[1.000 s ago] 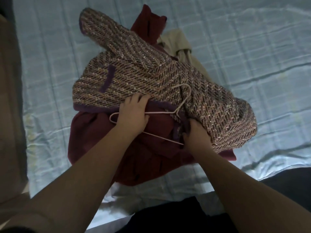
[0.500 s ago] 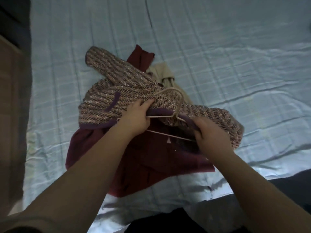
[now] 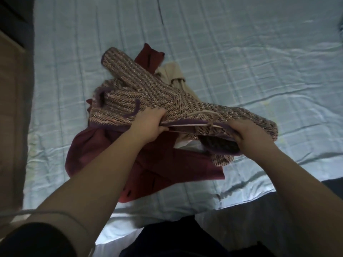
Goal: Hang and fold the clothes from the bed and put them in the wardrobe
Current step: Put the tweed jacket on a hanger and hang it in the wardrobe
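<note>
Half a second ago the woven jacket (image 3: 148,97) lay lower against the maroon garment (image 3: 104,151). Now its near, purple-trimmed edge is lifted clear, and the cloth bunches between the two hands. On the left, the jacket's corner has folded over on itself, so the purple lining shows there. The pale wire hanger (image 3: 187,125), whose hook lay flat on the weave a second ago, now shows almost edge-on as a thin line along the raised edge, with its hook curving over the fabric. On the right, the far end of the jacket has drawn in and hangs in a fold, and a strip of pale cloth shows beneath it.

The left hand (image 3: 148,125) is closed on the jacket's edge, fingers curled over the weave and thumb underneath, and the hanger's left end runs into that grip. The right hand (image 3: 246,134) is closed too, fingers wrapped around the purple trim; the wire reaches it, but I cannot tell whether it also holds the wire.

The jacket is held just above the maroon garment, its sleeve pointing up the pale blue bed (image 3: 259,52), with a beige garment (image 3: 174,73) tucked behind it.
</note>
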Motion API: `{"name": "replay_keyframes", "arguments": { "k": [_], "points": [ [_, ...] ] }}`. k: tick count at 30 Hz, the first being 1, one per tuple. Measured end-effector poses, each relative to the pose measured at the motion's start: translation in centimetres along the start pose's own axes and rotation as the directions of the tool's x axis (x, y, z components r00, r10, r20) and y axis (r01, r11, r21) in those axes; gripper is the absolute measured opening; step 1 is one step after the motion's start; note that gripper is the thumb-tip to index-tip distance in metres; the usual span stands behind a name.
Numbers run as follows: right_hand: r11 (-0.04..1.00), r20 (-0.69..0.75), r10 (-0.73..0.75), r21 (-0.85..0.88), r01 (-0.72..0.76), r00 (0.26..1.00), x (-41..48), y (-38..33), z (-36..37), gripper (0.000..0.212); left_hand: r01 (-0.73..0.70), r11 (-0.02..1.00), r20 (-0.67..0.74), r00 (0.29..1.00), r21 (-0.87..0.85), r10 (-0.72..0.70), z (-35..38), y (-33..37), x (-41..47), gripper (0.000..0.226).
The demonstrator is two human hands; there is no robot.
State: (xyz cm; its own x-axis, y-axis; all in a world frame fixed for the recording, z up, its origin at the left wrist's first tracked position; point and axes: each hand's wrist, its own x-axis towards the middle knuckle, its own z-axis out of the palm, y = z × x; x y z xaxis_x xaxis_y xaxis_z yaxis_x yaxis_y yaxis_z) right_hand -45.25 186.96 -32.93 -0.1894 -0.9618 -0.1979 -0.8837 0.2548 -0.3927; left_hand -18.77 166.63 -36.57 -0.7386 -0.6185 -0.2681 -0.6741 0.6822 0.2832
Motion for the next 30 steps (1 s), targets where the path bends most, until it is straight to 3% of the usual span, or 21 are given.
{"name": "replay_keyframes", "arguments": {
  "k": [4, 7, 10, 16, 22, 30],
  "points": [
    [1.000, -0.032, 0.016, 0.014, -0.015, 0.999, 0.1, 0.6, -1.2, 0.023, -0.093, 0.990, 0.031, 0.995, -0.108, 0.096, -2.5, -0.1, -0.4, 0.037],
    [0.999, -0.056, -0.011, -0.052, 0.008, 0.998, 0.7, -0.4, -3.4, 0.032, -0.132, 0.969, -0.099, 0.989, -0.207, 0.114, -5.5, -0.5, -0.8, 0.025],
    [0.999, -0.061, -0.030, -0.040, 0.028, 0.998, 1.1, -2.3, -6.0, 0.040, -0.130, 0.966, -0.201, 0.976, -0.224, 0.084, -9.5, 0.0, -1.3, 0.023],
    [0.999, -0.229, -0.032, -0.023, 0.028, 0.973, 2.8, -6.4, -13.4, 0.024, -0.046, 0.968, -0.341, 0.939, -0.247, -0.043, -18.7, 2.0, -4.4, 0.010],
    [0.991, -0.414, -0.107, -0.115, 0.065, 0.904, 2.6, -11.8, -22.2, 0.024, -0.024, 0.995, -0.536, 0.844, -0.099, -0.033, -29.4, 4.0, -9.6, 0.008],
    [0.970, -0.585, -0.236, -0.191, 0.151, 0.776, 1.7, -20.3, -31.2, 0.026, 0.056, 0.989, -0.710, 0.691, -0.136, -0.137, -39.7, 7.2, -17.6, 0.006]
  ]
}}
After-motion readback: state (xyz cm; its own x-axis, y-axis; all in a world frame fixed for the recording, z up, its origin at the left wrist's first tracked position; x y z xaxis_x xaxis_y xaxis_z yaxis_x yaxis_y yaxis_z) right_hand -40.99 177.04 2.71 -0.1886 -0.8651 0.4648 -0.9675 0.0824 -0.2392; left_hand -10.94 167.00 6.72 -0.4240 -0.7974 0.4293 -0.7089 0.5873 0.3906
